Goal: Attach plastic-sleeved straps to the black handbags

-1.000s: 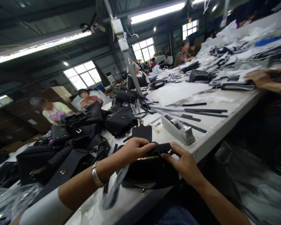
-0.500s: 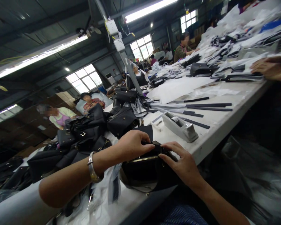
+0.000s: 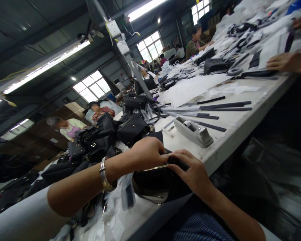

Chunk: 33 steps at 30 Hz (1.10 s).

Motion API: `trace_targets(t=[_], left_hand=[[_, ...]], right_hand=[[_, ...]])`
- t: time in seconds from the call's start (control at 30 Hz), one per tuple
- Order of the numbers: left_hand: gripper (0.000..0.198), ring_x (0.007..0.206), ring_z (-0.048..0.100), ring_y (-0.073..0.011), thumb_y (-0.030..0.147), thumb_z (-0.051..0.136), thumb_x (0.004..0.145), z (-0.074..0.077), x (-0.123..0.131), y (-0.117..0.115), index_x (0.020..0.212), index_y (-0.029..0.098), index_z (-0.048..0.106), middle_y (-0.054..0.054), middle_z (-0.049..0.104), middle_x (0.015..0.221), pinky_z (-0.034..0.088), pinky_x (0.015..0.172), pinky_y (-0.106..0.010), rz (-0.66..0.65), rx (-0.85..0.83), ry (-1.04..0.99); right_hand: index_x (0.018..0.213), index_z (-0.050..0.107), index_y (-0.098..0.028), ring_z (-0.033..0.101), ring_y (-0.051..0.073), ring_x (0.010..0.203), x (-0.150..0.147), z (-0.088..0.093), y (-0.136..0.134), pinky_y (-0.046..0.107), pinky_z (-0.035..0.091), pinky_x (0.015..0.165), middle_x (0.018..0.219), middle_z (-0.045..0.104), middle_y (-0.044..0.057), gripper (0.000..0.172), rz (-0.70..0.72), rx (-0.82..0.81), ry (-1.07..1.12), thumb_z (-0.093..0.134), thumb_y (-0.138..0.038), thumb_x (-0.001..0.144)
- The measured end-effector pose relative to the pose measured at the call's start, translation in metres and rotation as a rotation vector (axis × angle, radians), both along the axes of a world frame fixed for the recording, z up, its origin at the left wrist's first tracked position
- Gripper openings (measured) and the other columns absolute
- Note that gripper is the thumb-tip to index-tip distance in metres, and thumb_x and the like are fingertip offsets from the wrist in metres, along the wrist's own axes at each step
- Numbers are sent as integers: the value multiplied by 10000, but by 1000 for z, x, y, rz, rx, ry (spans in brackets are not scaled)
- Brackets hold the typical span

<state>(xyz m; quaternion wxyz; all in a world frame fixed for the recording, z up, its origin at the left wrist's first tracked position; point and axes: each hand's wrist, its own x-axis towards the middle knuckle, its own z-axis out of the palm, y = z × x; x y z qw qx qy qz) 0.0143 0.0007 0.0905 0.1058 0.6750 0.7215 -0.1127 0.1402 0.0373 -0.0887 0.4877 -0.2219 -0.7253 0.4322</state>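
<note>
A small black bag (image 3: 155, 182) with a gold zip along its top lies at the near edge of the white table (image 3: 230, 132). My left hand (image 3: 146, 152), with a silver bangle on its wrist, is closed on the bag's top edge by the zip. My right hand (image 3: 190, 170) pinches the same edge from the right, fingers curled over a black strip there. The fingertips of both hands nearly touch above the zip.
A heap of black bags (image 3: 100, 140) lies left of my hands. A grey tape dispenser (image 3: 194, 131) and several black straps (image 3: 223, 107) are to the right. Another person's hand (image 3: 284, 62) rests on the table far right. Other people sit across the table and along it.
The black strip that stuck out between my hands has been pushed down to the bag's top. My hands have closed in together. The view has tilted and shifted right.
</note>
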Motion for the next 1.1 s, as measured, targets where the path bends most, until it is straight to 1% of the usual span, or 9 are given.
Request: trace_targets(t=[0.1, 0.2, 0.33, 0.43, 0.7, 0.8, 0.87, 0.93, 1.1], left_hand=[[363, 473, 418, -118, 443, 542, 801, -5, -3, 3, 638, 188, 742, 10, 526, 488, 257, 473, -264, 29, -64, -53], [358, 485, 429, -119, 427, 545, 804, -14, -6, 3, 637, 175, 738, 11, 517, 488, 249, 476, -259, 53, -52, -95], [343, 512, 463, -127, 403, 536, 822, -21, -3, -1, 686, 171, 749, -9, 594, 547, 250, 492, -263, 36, 43, -59], [334, 538, 504, -141, 394, 533, 830, -21, 0, -2, 710, 177, 757, -29, 648, 594, 265, 504, -265, 34, 22, -28], [293, 633, 608, -181, 361, 540, 881, -34, -3, -6, 741, 193, 735, -45, 712, 691, 310, 533, -268, -24, 12, -14], [275, 746, 676, -225, 423, 561, 905, -38, -8, -14, 950, 205, 723, -61, 748, 824, 397, 604, -274, 9, 88, -21], [389, 834, 703, -266, 467, 586, 900, -42, -11, -21, 1201, 225, 640, -79, 758, 928, 455, 669, -298, 32, 133, -33], [491, 901, 714, -285, 481, 593, 904, -46, -13, -26, 1340, 260, 545, -84, 760, 1007, 493, 730, -324, 20, 136, -71], [401, 1001, 711, -264, 432, 582, 930, -56, -15, -35, 1316, 321, 585, -54, 752, 1116, 514, 865, -333, 11, 162, -133]], right_hand=[[1067, 708, -253, 646, 230, 1010, 0, -1, 0, 349, 513, 921, 1033, 677, 45, 228, -5, -2, 2, 734, -282, 841], [1086, 709, -263, 643, 235, 1024, 0, -2, 1, 352, 512, 926, 1045, 676, 45, 243, -12, -16, 11, 727, -277, 844], [1142, 697, -275, 633, 231, 1044, 0, -5, 3, 356, 505, 942, 1062, 670, 39, 300, 30, -53, 3, 723, -260, 843], [1108, 717, -277, 636, 221, 1010, -3, -7, 3, 343, 517, 911, 1021, 668, 32, 271, 48, -78, 1, 725, -250, 839], [1063, 727, -269, 630, 228, 971, -10, -10, -3, 353, 528, 891, 982, 660, 45, 228, -50, 11, 70, 725, -248, 837], [1086, 720, -275, 635, 236, 1010, -6, -9, 1, 370, 519, 931, 1026, 669, 50, 238, -34, -23, 30, 708, -259, 849], [1084, 721, -282, 639, 237, 1023, -2, -7, 2, 374, 520, 934, 1042, 674, 47, 224, -5, -68, -3, 685, -268, 864], [1062, 733, -281, 642, 237, 1018, 2, -3, 2, 373, 524, 919, 1033, 680, 48, 205, 21, -105, -27, 681, -276, 864], [913, 757, -263, 655, 245, 947, 11, 8, 5, 378, 520, 869, 937, 703, 46, 114, 1, -131, -65, 716, -271, 807]])
